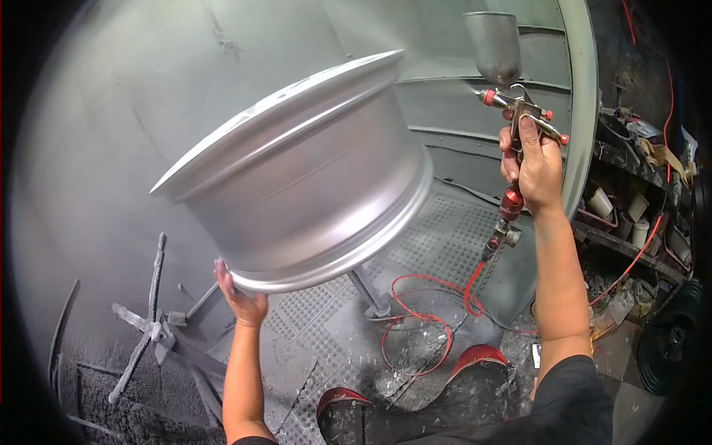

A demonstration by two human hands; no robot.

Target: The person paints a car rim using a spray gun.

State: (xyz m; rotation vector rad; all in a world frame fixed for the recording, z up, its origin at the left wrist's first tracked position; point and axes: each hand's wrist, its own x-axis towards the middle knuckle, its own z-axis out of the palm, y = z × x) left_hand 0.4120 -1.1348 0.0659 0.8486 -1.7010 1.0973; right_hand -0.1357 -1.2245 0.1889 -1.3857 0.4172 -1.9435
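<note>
A silver wheel rim [311,178] is tilted in the middle of the view, its wide barrel facing me. My left hand [241,297] is at the rim's lower left edge, fingers stretched upward and apart, slightly blurred; it seems to touch the edge without gripping it. To the right of the rim, my right hand [535,159] is wrapped round the handle of a spray gun [523,111] with a metal cup [495,48] on top. The nozzle points left toward the rim, with a faint mist before it. A red fitting [511,202] hangs below the handle.
A red air hose [423,278] loops over the perforated floor [445,230]. A metal stand foot [369,297] shows beneath the rim. A coated cross-shaped stand [156,326] is at lower left. Cluttered shelves [630,248] with cups line the right. Grey booth walls [148,89] curve behind.
</note>
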